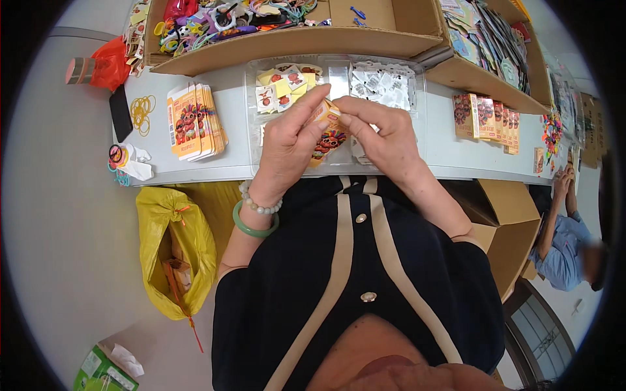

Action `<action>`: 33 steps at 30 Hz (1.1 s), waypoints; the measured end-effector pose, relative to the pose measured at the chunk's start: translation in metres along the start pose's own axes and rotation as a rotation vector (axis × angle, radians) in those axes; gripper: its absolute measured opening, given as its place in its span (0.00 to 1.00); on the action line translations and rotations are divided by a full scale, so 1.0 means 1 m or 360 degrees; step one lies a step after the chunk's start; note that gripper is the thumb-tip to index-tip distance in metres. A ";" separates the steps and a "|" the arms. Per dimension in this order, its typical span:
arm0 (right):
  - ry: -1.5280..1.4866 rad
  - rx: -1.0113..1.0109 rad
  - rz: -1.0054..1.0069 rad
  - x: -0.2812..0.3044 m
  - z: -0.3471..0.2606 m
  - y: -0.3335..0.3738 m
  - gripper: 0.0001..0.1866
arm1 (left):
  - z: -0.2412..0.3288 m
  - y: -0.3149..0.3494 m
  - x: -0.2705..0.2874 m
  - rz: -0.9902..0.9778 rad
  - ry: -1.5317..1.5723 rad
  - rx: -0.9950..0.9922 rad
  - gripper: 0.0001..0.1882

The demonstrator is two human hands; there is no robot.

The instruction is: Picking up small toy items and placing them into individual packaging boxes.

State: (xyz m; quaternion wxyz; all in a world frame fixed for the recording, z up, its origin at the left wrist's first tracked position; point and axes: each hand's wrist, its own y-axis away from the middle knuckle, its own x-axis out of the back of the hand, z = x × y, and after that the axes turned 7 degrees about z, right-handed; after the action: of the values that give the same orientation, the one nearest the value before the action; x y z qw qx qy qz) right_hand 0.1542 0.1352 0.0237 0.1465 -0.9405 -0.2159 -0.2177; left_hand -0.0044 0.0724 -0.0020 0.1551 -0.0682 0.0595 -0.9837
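Note:
Between my hands, above the near part of the table, is a small yellow-orange printed carton (330,139) with a colourful cartoon figure on its face. My left hand (289,138) is closed round its left side, thumb and forefinger near the top. The fingers of my right hand (386,132) pinch the carton's upper end, at the flap. What is inside the carton cannot be seen. Behind it a clear plastic tray (250,85) holds cartoon stickers (291,79) on the left and small white printed slips (381,83) on the right.
Flat cartons (189,124) are stacked at left, beside rubber bands (141,112) and a black phone (120,114). Filled cartons (486,117) stand at right. Cardboard boxes (306,49) of trinkets line the back. A yellow bag (153,228) hangs below the table; another person (564,251) sits far right.

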 end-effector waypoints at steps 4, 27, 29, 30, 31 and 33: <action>-0.0537 -0.0394 -0.0099 0.000 0.012 -0.002 0.09 | 0.007 0.002 -0.002 -0.0047 -0.0192 -0.0144 0.20; -0.0628 -0.0394 -0.0031 -0.004 0.018 0.000 0.13 | -0.006 -0.003 0.005 0.0008 0.0244 0.0201 0.18; -0.0517 -0.0295 0.0006 -0.005 0.020 0.002 0.13 | -0.005 -0.003 0.004 -0.0014 0.0265 0.0224 0.18; -0.0405 -0.0195 0.0037 -0.006 0.021 0.003 0.13 | -0.005 -0.003 0.003 -0.0030 0.0289 0.0248 0.18; -0.0406 -0.0198 0.0039 -0.006 0.020 0.005 0.13 | -0.005 -0.003 0.003 -0.0033 0.0287 0.0250 0.18; 0.0026 0.0159 0.0116 -0.007 0.018 0.010 0.12 | -0.004 -0.004 0.003 -0.0093 0.0309 0.0329 0.17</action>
State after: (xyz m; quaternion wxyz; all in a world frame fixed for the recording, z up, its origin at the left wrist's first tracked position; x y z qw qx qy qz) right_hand 0.1590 0.1307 0.0029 0.2030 -0.9374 -0.1909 -0.2089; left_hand -0.0094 0.0756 -0.0047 0.1260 0.0418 -0.0295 -0.9907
